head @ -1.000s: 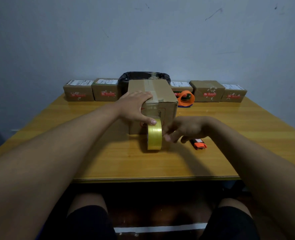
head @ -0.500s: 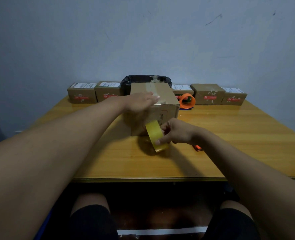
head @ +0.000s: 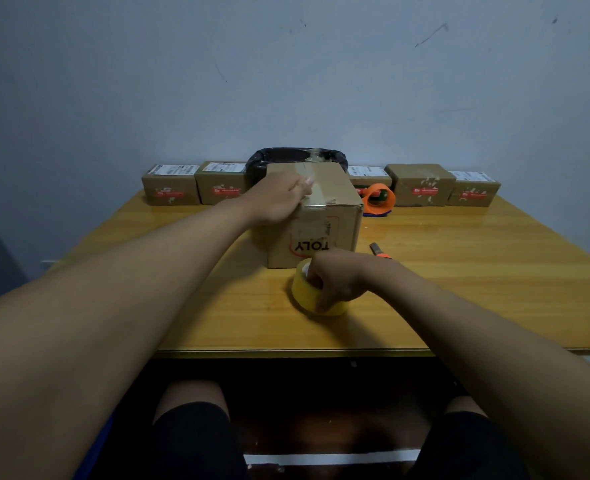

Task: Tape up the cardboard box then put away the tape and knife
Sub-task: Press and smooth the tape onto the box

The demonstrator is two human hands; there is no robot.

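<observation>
Lying flat on the table (head: 459, 289) just before the box (head: 324, 216), the tape roll (head: 307, 289) is gripped by the right hand (head: 338, 278), fingers curled into its core, while the box top is pressed under the flattened left hand (head: 279, 199), probably to smooth the tape.

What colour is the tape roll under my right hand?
Yellow. The tape roll, held by the right hand, shows in the head view.

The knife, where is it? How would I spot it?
Find the big cardboard box in the middle of the wooden table. Just right of its front corner, behind the right hand holding the yellow tape roll, lies the knife. It is a thin dark stick with an orange end, much smaller than anything nearby.
</observation>
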